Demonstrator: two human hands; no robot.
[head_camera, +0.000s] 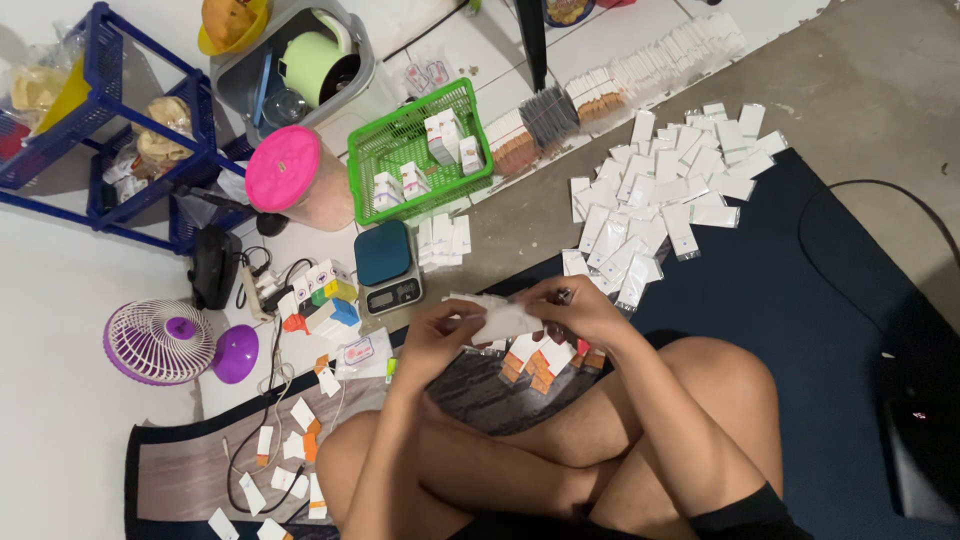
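A small white packet (505, 320) sat between the person's two hands, held out in front of the crossed legs and just above a cluster of little white-and-orange boxes (540, 362) on the mat. The left hand (432, 335) was curled partway closed, thumb and fingers pinching the packet's left end, while the right hand (578, 305) closed over its right end with the fingers bent down; something small and dark showed at the right fingertips, too small to make out. How the packet was sealed or what it held could not be told, since the hands covered most of it. Just beyond the hands stood a small digital scale (388, 268) with a dark teal platform, and beside it a short stack of white sachets (444, 240). Farther right, a broad heap of flat white pouches (665, 190) spread across the floor and onto the edge of the dark blue mat (800, 300). Behind the scale sat a green plastic basket (415, 150) holding a few small boxes, next to a jar with a pink lid (285, 168). To the left lay a power strip with plugs (300, 290) and a small purple desk fan (165, 342). More orange-tipped boxes (290, 455) were scattered by the person's left knee, some cut off by the bottom edge.
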